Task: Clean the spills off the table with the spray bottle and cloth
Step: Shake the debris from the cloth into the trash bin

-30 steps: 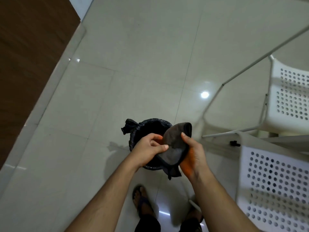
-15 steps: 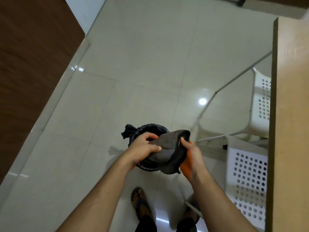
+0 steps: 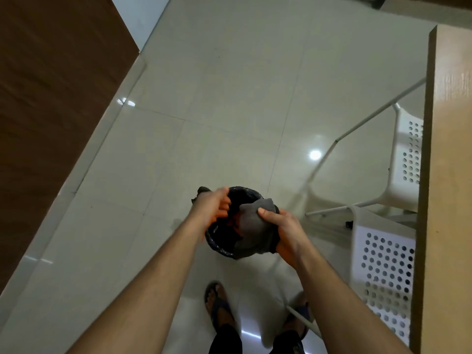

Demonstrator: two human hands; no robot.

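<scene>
Over the bin (image 3: 222, 241) on the floor, the right hand (image 3: 283, 231) grips the grey cloth (image 3: 252, 226) while the left hand (image 3: 213, 205), fingers curled, holds nothing I can make out. The wiping looks mostly done, with the cloth apparently being emptied; the tabletop (image 3: 449, 175) lies at three o'clock, its spills and the spray bottle out of view.

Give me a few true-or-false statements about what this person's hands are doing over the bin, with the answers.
1. The right hand grips a grey cloth. True.
2. The cloth is held above a bin lined with a black bag. True.
3. The left hand holds a spray bottle. False: no spray bottle is in view; its fingers are curled by the bin's rim, apart from the cloth.
4. The bin stands on the wooden table. False: it stands on the tiled floor.
5. A white perforated chair stands beside the table. True.
</scene>
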